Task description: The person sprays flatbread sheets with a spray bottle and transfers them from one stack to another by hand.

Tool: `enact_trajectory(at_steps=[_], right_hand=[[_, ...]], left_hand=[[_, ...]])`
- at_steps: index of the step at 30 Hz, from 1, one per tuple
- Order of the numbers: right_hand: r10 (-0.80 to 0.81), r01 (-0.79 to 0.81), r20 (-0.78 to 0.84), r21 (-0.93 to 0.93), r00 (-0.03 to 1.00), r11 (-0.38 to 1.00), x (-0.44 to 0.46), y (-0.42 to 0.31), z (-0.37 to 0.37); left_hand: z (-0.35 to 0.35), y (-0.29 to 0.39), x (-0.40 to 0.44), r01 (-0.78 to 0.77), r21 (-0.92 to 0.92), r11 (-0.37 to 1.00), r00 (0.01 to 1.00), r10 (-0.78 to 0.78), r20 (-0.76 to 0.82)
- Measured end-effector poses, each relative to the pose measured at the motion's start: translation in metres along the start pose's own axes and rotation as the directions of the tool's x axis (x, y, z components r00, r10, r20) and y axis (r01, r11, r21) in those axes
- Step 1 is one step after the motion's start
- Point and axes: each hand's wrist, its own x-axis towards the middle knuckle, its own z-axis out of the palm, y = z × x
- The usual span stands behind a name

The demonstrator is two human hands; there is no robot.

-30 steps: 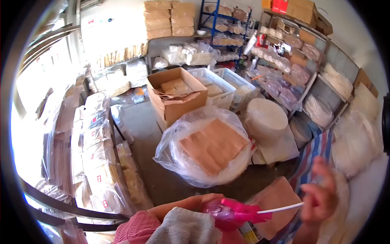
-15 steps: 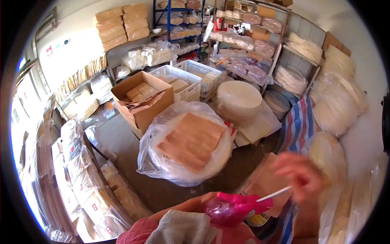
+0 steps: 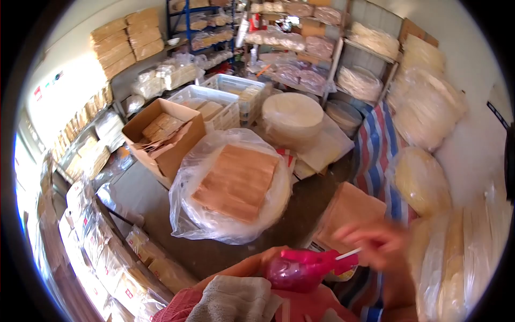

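A person's right hand (image 3: 378, 241), fingers bent, hung at the free end of a thin white stick (image 3: 347, 254), though blur made it impossible to tell whether it gripped the tip or merely met it. The stick's long axis ran up and rightward from a pink bottle (image 3: 295, 272), which the left hand (image 3: 271, 257) held low, wrapped around one side. The right hand was nearer the stick's tip. A gray towel (image 3: 233, 298) lay below the left hand; brown sheets (image 3: 348, 206) sat just beyond the right. Farther out, brown paper (image 3: 236, 182) covered a round plastic-wrapped bundle (image 3: 280, 188) on the dark floor (image 3: 317, 197), before a cardboard box (image 3: 185, 142), white crates (image 3: 229, 119) and loaded shelves (image 3: 339, 59).
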Motion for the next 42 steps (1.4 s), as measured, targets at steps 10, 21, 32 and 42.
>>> enact_trajectory(at_steps=[10,21,32,42], right_hand=[[0.319,-0.308,0.033,-0.185,0.947,0.933,-0.025,0.011,0.042],[0.636,-0.625,0.099,0.351,0.765,0.697,-0.187,0.049,0.021],[0.777,-0.322,-0.423,0.737,0.467,0.595,-0.257,0.055,-0.059],[0.939,-0.966,-0.305,0.152,0.155,0.209,-0.279,0.153,-0.123]], left_hand=[[-0.017,0.014,0.019,0.134,0.012,0.991,0.988,-0.135,0.069],[0.011,0.014,0.11,0.562,0.0,0.827,0.824,-0.56,-0.087],[-0.025,-0.083,0.165,0.414,0.318,0.853,0.786,-0.158,-0.598],[-0.082,-0.096,0.222,0.277,0.356,0.892,0.622,0.117,-0.775]])
